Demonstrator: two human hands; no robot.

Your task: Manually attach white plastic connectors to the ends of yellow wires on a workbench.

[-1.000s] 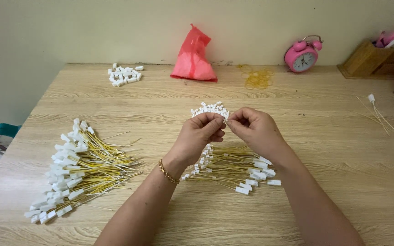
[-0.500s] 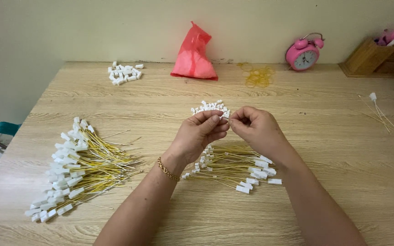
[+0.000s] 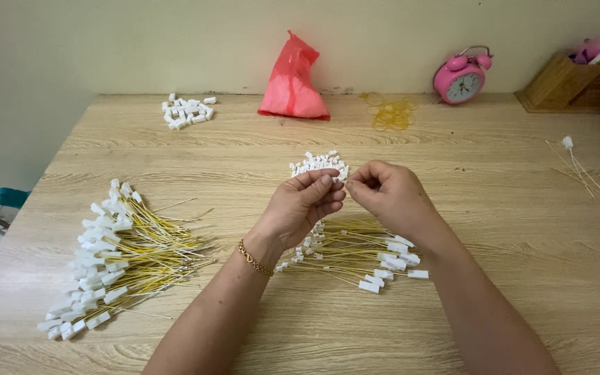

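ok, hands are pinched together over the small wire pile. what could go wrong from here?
1. The left hand and right hand hide the pinched part, so a bad fit could go unseen.
2. The connectors lie loose just beyond the fingertips; a nudge could scatter them.
3. The small wire pile under the wrists fans out loosely and may tangle or get dragged.

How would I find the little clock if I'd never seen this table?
Look along the far edge of the wooden table, where it meets the wall, and go right past the red plastic bag and the loose yellow rubber bands. The clock stands there: round and pink, with two bells on top.
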